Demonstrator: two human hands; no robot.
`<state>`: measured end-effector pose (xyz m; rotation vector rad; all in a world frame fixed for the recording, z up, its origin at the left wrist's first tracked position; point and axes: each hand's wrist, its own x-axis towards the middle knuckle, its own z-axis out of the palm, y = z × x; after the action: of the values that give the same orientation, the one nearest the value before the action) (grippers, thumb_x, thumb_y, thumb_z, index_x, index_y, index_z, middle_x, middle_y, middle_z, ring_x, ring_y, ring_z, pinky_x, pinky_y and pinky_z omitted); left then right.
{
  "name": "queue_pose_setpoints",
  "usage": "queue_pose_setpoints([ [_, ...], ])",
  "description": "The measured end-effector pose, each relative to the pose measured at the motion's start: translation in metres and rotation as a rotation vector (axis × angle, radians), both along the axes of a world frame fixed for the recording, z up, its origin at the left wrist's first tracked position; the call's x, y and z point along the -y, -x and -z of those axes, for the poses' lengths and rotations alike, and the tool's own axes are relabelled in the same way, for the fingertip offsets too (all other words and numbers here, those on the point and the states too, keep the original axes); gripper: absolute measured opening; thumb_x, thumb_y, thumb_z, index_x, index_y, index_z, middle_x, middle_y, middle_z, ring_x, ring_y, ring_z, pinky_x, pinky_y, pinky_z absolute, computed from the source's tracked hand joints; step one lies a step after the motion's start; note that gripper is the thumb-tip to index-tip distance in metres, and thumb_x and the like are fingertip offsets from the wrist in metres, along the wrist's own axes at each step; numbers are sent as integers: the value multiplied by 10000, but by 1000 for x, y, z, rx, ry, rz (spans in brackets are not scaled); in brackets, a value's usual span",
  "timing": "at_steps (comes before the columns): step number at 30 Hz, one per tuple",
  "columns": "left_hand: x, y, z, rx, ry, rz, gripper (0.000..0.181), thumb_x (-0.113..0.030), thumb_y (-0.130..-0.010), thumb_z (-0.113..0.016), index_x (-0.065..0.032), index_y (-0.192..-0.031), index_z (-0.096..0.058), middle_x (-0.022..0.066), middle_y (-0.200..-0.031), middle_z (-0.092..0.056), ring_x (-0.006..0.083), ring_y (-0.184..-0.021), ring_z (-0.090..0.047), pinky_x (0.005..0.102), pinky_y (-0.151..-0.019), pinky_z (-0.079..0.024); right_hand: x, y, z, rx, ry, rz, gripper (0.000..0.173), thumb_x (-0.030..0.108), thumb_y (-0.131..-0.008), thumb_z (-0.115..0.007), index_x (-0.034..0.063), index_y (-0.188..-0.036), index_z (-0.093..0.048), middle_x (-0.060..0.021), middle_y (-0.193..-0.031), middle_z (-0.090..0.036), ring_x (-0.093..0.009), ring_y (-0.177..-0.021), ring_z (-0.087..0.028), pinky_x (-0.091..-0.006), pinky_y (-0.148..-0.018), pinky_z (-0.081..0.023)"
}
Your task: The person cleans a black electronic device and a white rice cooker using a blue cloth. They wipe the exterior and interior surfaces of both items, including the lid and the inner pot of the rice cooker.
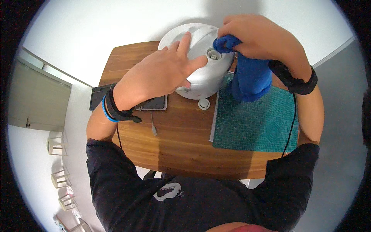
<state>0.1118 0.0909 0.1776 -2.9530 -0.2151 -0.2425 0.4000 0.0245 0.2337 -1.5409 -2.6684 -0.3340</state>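
Observation:
A glossy white rounded plastic tank (200, 78), perhaps from a humidifier, stands at the back of the table with a round opening (214, 54) facing up. My left hand (165, 68) lies across its left side, fingers spread, the thumb beside the opening. Bunched in my right hand (258, 36) is a blue cloth (252, 78), whose upper fold is at the tank's right side by the opening. Its lower part hangs over a green cutting mat (243, 124). A small round white cap (204, 104) lies on the wood in front of the tank.
The wooden table (139, 153) meets a white wall (121, 26). On the left, a dark flat tray-like object (153, 103) is partly under my forearm, near a short grey cable (154, 130). Black cords (291, 124) run along both arms. Several stools (58, 146) stand far left.

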Motion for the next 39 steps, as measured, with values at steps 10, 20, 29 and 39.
queue_pose_setpoints([
  [10,-3,-2,4,31,-35,1,614,-288,-926,-856,-110,-1397,-505,450,-1576,-408,564,-1311,-642,539,-958,-649,3,24,34,69,-54,111,198,79,-908,-736,42,-1101,-760,-170,-1110,-750,-420,-1095,-737,-509,-944,-599],
  [20,1,1,-2,13,-30,-10,619,-282,-924,-881,-112,-1409,-536,472,-1556,-426,557,-1339,-643,534,-972,-648,0,21,25,-109,41,26,357,139,-927,-773,43,-1269,-740,-185,-1235,-745,-430,-1151,-724,-515,-1004,-588],
  [29,3,9,-10,-55,85,-71,590,-254,-947,-865,-81,-1375,-497,484,-1644,-331,596,-1472,-531,632,-1101,-600,0,5,14,-341,262,125,505,434,-1071,-747,56,-1407,-725,-178,-1347,-741,-372,-1229,-716,-447,-1083,-567],
  [39,9,10,-19,-50,102,-92,551,-96,-936,-846,-92,-1346,-479,460,-1714,-257,585,-1486,-518,610,-1111,-610,34,-103,34,-439,-435,566,578,526,-1098,-695,58,-1437,-708,-210,-1312,-735,-375,-1174,-751,-452,-1018,-599],
])
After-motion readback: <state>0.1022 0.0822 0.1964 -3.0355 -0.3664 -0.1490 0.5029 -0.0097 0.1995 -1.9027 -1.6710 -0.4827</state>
